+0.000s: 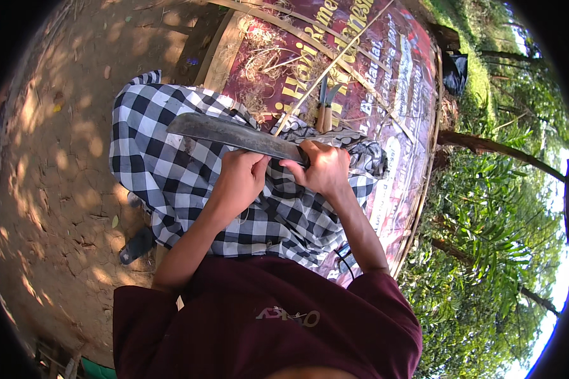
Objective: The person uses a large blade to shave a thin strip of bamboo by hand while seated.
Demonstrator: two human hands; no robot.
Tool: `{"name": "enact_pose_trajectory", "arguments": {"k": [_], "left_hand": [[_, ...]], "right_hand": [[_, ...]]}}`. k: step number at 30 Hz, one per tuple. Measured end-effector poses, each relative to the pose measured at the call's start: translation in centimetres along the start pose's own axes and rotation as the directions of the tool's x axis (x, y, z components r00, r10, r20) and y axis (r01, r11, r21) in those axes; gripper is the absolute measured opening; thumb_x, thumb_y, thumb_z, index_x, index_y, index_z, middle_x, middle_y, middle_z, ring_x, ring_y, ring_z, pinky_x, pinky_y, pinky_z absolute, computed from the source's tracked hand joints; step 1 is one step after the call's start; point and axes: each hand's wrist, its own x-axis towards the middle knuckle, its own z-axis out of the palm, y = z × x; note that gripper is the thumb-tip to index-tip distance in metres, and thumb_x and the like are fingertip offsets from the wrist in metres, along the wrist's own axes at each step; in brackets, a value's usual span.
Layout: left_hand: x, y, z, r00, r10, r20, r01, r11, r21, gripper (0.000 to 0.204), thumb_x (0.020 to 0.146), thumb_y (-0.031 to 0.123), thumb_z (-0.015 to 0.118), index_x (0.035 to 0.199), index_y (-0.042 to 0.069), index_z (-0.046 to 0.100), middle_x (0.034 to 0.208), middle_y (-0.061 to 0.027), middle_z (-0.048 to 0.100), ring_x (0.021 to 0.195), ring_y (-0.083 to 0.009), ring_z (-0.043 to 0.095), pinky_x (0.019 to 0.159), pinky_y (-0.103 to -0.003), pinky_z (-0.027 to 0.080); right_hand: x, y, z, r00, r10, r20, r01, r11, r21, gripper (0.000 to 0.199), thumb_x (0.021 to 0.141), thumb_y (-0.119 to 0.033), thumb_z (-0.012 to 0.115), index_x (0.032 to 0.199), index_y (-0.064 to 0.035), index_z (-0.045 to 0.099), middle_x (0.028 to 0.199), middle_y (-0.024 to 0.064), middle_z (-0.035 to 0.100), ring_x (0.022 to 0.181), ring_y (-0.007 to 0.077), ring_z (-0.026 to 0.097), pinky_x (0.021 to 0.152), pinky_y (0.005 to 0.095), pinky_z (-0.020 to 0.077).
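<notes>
A machete point(234, 134) with a broad dark-grey blade lies crosswise above my lap, its tip toward the left. My right hand point(326, 167) is wrapped round its handle end, so most of the handle is hidden. Against the blade's near edge, close to the handle, my left hand point(241, 175) is closed with its fingers curled out of sight. Beneath both hands a black-and-white checked cloth point(164, 148) covers my legs. Just beyond my right hand lie a straight knife point(321, 114) and a knife with a hooked blade point(330, 107), both with wooden handles.
A printed maroon banner sheet point(373, 95) covers the platform, edged by bamboo poles point(431, 164). Pale fibre shavings point(265, 57) and a long thin strip point(335, 63) lie on it. Bare earth point(57, 158) stretches left, with a dark sandal point(136, 246). Green plants point(493, 234) grow right.
</notes>
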Motion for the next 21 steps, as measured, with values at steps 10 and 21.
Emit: {"name": "enact_pose_trajectory", "arguments": {"k": [10,21], "left_hand": [[-1.3,-0.5,0.1,0.802,-0.448,0.396,0.597,0.631,-0.495,0.017,0.098,0.019,0.057,0.105,0.003,0.059,0.056,0.0066,0.042,0.047,0.0004,0.033,0.041,-0.021,0.025],[-4.4,-2.2,-1.0,0.817,-0.523,0.245,0.569,0.656,-0.496,0.043,0.1,0.028,0.054,0.067,0.003,0.061,0.054,0.0086,0.038,0.048,-0.0011,0.029,0.044,-0.023,0.021]], "right_hand": [[0.0,0.9,0.1,0.996,0.081,-0.022,-0.081,0.996,0.027,0.056,0.081,-0.059,0.066,0.069,-0.0046,0.06,0.059,0.0109,0.062,0.051,0.0311,0.063,0.046,0.0402,0.0487],[-0.6,2.0,2.1,0.986,0.165,0.035,-0.167,0.984,0.056,0.052,0.083,-0.054,0.066,0.073,-0.0034,0.063,0.056,0.0142,0.059,0.054,0.0339,0.063,0.051,0.0417,0.0487]]}}
